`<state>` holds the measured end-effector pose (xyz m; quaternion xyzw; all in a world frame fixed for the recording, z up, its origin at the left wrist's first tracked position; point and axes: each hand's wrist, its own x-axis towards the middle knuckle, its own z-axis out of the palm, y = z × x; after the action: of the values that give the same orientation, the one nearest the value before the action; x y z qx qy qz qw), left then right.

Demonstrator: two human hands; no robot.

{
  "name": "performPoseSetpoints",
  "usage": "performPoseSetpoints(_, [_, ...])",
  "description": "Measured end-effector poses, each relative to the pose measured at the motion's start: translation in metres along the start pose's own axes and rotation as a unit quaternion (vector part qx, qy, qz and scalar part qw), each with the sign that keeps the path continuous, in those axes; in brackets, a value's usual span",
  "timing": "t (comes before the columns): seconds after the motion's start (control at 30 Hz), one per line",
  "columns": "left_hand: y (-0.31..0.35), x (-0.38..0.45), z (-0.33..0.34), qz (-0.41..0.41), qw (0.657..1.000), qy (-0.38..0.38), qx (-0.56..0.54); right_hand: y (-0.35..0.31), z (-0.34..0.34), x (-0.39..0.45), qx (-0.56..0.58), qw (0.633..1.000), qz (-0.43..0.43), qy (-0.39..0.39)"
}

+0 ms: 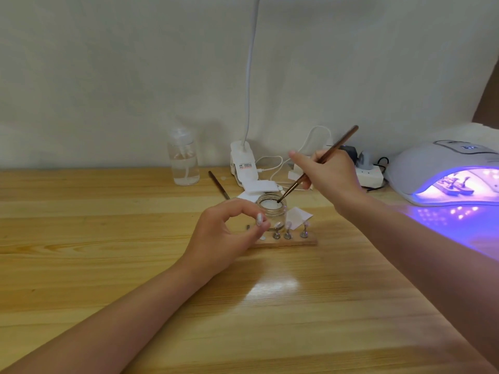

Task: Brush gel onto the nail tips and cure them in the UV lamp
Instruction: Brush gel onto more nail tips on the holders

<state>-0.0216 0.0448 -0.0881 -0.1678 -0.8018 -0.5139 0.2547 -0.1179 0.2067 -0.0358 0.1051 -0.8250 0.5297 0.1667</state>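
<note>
A nail tip is pinched between the thumb and a finger of the left hand, just in front of a small glass jar on the wooden table. More nail tips sit on little metal stands on a wooden strip beside it. The right hand grips a thin brush with its tip inside the jar. At the right, the UV lamp glows purple with something inside it.

Soft light is glaring off my tabletop; the UV lamp is spilling violet beside it; edges are bending.
</note>
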Motion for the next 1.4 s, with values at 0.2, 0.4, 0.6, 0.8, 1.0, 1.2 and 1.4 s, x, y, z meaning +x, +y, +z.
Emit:
performPoseSetpoints(0.2, [0.001, 0.002, -0.004, -0.049, 0.998, 0.023, -0.042, 0.012, -0.005, -0.001, 0.061, 0.997, 0.046, -0.004])
performPoseSetpoints(0.4, [0.001, 0.003, -0.004, -0.082, 0.992, 0.054, -0.079, 0.017, -0.015, 0.000, 0.078, 0.996, 0.047, 0.017])
performPoseSetpoints(0.6, [-0.001, 0.004, -0.003, -0.093, 0.991, 0.056, -0.075, 0.018, -0.015, -0.004, 0.117, 0.991, 0.054, 0.046])
performPoseSetpoints(0.8, [-0.002, 0.003, -0.004, -0.079, 0.994, 0.048, -0.061, 0.017, -0.006, -0.010, 0.131, 0.989, 0.060, 0.022])
performPoseSetpoints(1.0, [0.000, 0.004, -0.004, -0.076, 0.994, 0.051, -0.052, 0.022, -0.014, -0.012, 0.132, 0.987, 0.077, 0.043])
performPoseSetpoints(1.2, [0.001, 0.003, -0.003, -0.070, 0.996, 0.043, -0.040, 0.006, -0.011, -0.036, 0.197, 0.979, -0.025, 0.040])
performPoseSetpoints(1.4, [0.000, 0.003, -0.004, -0.075, 0.996, 0.043, -0.038, -0.008, 0.001, -0.067, 0.187, 0.964, -0.187, -0.025])
